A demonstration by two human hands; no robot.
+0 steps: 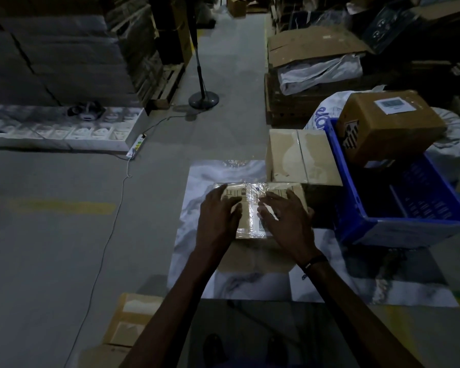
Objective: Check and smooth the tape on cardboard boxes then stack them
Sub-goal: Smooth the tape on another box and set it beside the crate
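A small cardboard box sealed with clear tape lies on a marbled sheet on the floor. My left hand rests flat on the box's left half, fingers spread. On its right half lies my right hand, also flat with fingers apart. The shiny tape strip runs between the two hands. Just behind stands a second taped cardboard box. A third cardboard box with a white label leans tilted on the rim of a blue crate.
A fan stand and a power strip with a cable sit on the concrete aisle. Flat cardboard lies at my lower left. Stacked boxes and pallets line both sides. A white sack stands behind the crate.
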